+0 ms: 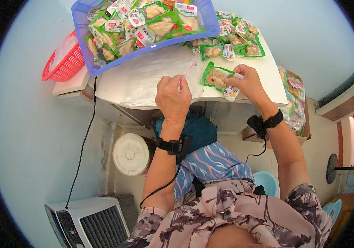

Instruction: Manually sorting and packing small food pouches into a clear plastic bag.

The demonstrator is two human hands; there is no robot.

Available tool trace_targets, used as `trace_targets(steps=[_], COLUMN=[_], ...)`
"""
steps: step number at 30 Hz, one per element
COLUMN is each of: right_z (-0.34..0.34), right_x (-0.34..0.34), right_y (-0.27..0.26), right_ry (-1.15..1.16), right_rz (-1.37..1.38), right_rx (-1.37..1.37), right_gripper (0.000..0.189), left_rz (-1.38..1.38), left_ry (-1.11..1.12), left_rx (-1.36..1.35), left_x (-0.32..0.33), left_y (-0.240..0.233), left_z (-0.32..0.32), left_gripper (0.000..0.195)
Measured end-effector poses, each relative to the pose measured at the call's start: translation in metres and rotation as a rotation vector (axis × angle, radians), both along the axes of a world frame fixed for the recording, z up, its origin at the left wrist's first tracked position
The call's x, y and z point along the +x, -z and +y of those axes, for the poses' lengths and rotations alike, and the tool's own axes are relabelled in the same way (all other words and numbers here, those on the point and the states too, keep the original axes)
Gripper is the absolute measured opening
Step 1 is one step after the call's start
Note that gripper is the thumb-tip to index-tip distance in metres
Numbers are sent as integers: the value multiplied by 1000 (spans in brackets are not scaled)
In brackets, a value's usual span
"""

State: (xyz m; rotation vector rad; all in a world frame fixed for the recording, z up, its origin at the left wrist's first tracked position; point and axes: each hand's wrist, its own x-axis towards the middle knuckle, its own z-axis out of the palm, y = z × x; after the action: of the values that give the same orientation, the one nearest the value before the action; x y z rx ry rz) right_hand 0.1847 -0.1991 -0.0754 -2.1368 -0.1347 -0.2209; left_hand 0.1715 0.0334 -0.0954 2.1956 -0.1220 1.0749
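Observation:
My left hand (173, 96) pinches the edge of a clear plastic bag (149, 77) that lies spread over the white table (112, 86). A thin red line runs along the bag's edge from my fingers toward the back. In my right hand (249, 82) is a green-edged sealed food packet (216, 77), gripped by its right end and held at the table's front edge. Pale food shows through its clear window. Behind it lies a pile of similar packets (235, 38). A blue plastic crate (147, 48) full of packets with pale pieces stands at the back left.
A red plastic basket (67, 66) holding clear plastic sits left of the crate. On the floor are a cardboard box (307, 124) of packets, a lidded bucket (131, 154) and an air cooler (102, 226). Black cables hang from my wrist straps.

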Motion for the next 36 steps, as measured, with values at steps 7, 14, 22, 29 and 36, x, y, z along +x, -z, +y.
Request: trace_targets(steps=[7,14,22,29,36], right_z=[1,16,46,72,99], right_x=[-23,-41,-34,-16,15], right_y=[-10,-24,-6,-6,16], right_ry=[98,-15,-141,-387,-497], right_rz=[-35,39,228,394,508], right_rx=[565,637,833,908,1082], right_gripper=[11,8,18,31,41], left_rz=[-46,-8,-19,-43,-104], left_ry=[-14,11,110,167,160], left_rx=[62,9,-26,-123,-33], left_x=[-5,-7,-16,-19,-18], left_y=[-1,-11,-17,-16,-17], left_z=[-7,-20,-30,-29,-24], left_gripper=[8,11,10,6,13])
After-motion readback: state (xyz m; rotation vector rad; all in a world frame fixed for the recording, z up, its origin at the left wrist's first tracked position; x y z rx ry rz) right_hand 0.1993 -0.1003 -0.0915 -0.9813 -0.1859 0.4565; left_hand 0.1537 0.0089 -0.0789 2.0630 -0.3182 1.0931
